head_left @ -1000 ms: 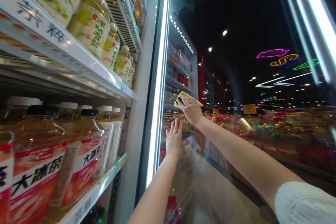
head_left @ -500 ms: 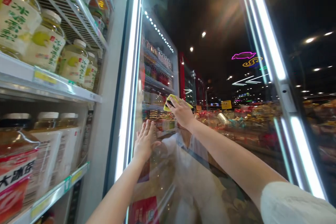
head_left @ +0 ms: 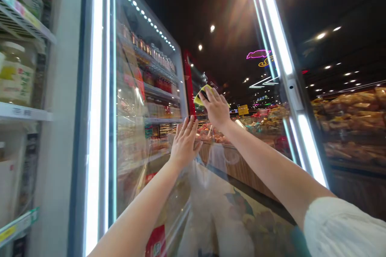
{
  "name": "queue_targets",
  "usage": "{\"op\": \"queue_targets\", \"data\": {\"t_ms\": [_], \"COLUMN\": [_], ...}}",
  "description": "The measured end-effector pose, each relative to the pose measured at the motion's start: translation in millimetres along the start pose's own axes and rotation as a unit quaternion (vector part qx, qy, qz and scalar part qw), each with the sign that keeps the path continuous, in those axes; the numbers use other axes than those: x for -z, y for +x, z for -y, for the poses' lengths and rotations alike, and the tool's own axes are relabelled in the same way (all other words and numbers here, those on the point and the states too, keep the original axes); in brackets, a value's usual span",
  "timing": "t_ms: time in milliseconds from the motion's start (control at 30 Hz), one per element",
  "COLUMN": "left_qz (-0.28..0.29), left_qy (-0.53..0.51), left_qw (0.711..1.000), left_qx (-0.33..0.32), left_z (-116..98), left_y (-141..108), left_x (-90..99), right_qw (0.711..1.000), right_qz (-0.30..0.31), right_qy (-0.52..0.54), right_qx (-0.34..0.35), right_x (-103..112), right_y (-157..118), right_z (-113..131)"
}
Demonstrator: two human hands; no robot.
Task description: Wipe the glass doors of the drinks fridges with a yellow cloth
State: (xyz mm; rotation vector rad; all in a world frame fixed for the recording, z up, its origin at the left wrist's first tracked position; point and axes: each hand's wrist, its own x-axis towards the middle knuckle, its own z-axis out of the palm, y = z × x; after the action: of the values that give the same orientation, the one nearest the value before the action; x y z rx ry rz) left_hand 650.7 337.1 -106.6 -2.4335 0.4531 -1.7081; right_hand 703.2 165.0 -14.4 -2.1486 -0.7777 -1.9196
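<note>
A tall glass door with lit edges stands in front of me and reflects a person in pale clothes. My right hand presses a yellow cleaning cloth against the upper middle of the glass. The cloth shows a dark patch near the fingertips, and the palm and fingers hide much of it. Lower and to the left, my left hand is open, its fingers stretched out on or just before the glass with nothing in it.
Bottles line the cooler shelves on the left. A bright light strip runs up the door's left side, another up its right. A metal lock plate sits on the right frame. Stacked goods stand beyond.
The view has swung right, so less of the bottle shelves shows. My left hand has moved right across the glass, away from the left light strip. My right hand, with the cloth, sits higher in view.
</note>
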Motion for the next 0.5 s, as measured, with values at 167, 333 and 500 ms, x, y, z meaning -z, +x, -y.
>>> {"op": "queue_targets", "data": {"t_ms": [167,333,500], "left_qz": [-0.026,-0.065,-0.065], "left_qy": [-0.003,-0.017,-0.055], "left_qw": [0.999,0.995,0.992], "left_qx": [-0.024,-0.070,-0.089], "left_z": [-42,-66,-87], "left_y": [26,65,117], "left_x": [-21.2,-36.1,-41.5], "right_qw": [0.995,0.997,0.987], "right_qz": [-0.045,-0.050,-0.053], "right_qy": [-0.017,-0.017,-0.064], "right_qx": [-0.092,-0.047,-0.141], "right_x": [-4,-7,5], "right_y": [-36,-13,-5], "right_z": [-40,-72,-113]}}
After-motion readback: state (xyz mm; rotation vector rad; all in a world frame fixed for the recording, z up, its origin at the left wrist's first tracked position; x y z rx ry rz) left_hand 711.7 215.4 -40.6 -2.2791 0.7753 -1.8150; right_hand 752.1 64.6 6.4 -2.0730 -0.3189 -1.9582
